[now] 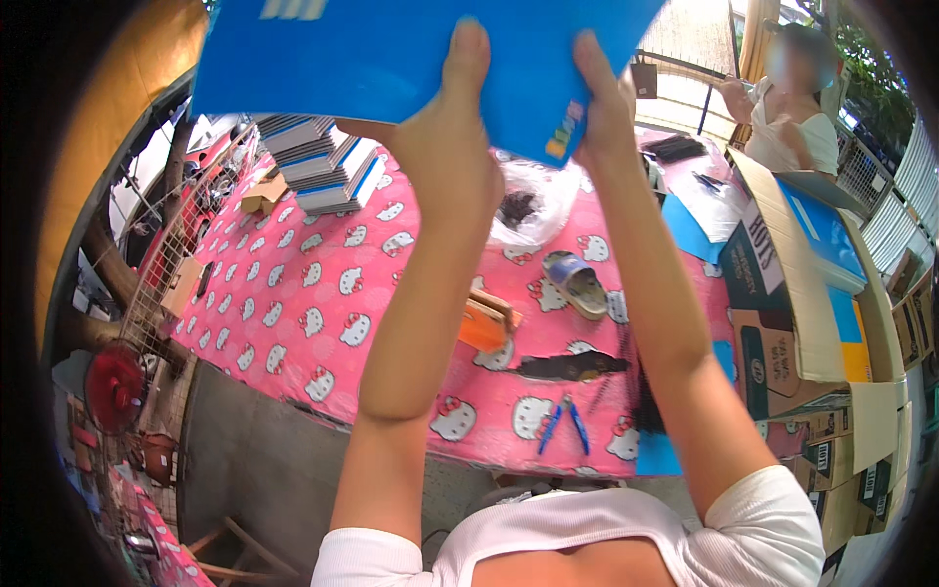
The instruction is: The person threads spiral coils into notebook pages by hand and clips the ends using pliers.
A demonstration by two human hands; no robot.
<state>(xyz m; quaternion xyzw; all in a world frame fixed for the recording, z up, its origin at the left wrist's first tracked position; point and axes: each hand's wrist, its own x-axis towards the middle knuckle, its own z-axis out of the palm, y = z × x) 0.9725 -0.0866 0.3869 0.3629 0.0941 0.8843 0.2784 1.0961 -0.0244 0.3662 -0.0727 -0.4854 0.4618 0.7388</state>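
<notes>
step in hand, as judged: two-handed handling of the blue booklet (381, 73), held raised above the desk (293, 259) at the top edge of the frame, which cuts off its upper part. the left hand (440, 142) grips the lower edge, thumb flat on the blue face, a fingertip showing below the edge. the right hand (608, 112) grasps the right side, thumb near the corner; its other fingers are mostly hidden. the next move probably calls for level support and even thumb pressure, since a smooth cover may slip or crease.

materials: the booklet is flat, straight-edged and slightly glossy, with a small multicoloured print near its lower corner. at upper left, a stack of booklets (333, 166) shows pale page edges between blue covers, its layers unevenly aligned. the desk carries a pink, sheet-like covering with white cat faces. at centre, a clear plastic bag (556, 201) lies crumpled around dark contents; below it is a rounded tape roll (575, 284). pliers (578, 427) with blue handles lie splayed at lower centre. at right, an open box (782, 259) of brown cardboard contains blue booklets.
</notes>
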